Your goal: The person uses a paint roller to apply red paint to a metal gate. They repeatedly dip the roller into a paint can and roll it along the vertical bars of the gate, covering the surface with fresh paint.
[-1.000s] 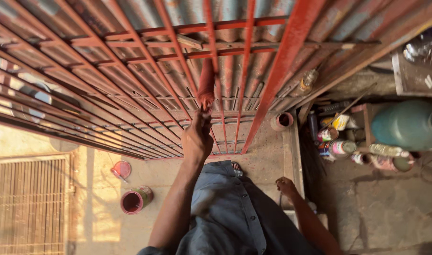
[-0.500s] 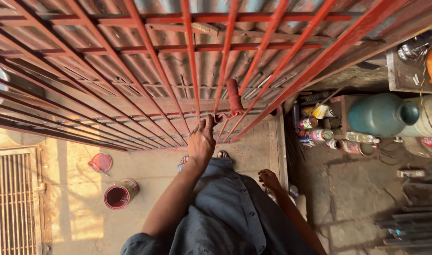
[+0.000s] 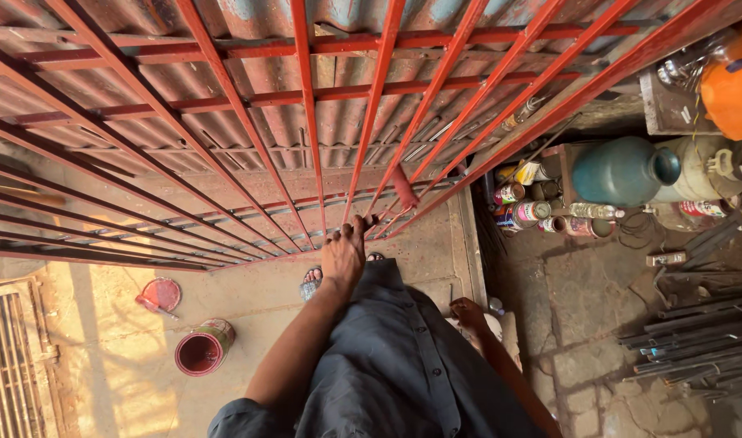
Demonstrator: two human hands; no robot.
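Two hands at a red metal grille, seen from above.

Far left on the floor lie a round lid [image 3: 162, 294] and an open paint can [image 3: 201, 350]. The left hand [image 3: 343, 253] grips a small paint roller [image 3: 403, 187], whose sleeve rests against the red grille [image 3: 306, 113]. The right hand [image 3: 468, 312] hangs beside the dark shirt, fingers loosely curled, empty. Tins [image 3: 523, 204] and a green jug [image 3: 626, 169] crowd the right side.
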